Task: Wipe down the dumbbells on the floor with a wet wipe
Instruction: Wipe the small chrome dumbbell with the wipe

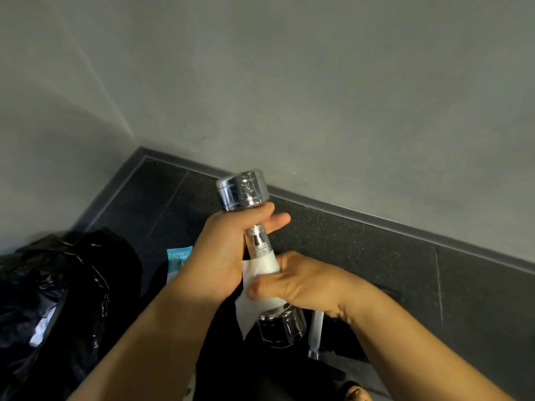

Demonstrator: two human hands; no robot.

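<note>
Partway through I reckon: left hand (223, 256) grip clenched on the dumbbell (246, 189) under its top head, right hand (298, 282) grip squeezing the wet wipe (262, 266) round the handle below, more wiping left.

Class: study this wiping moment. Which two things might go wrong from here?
1. The dumbbell is held above the floor; damp from the wipe on its grip, it may slip from the left hand and drop.
2. The right hand covers only the lower grip, so the rest may get skipped.
</note>
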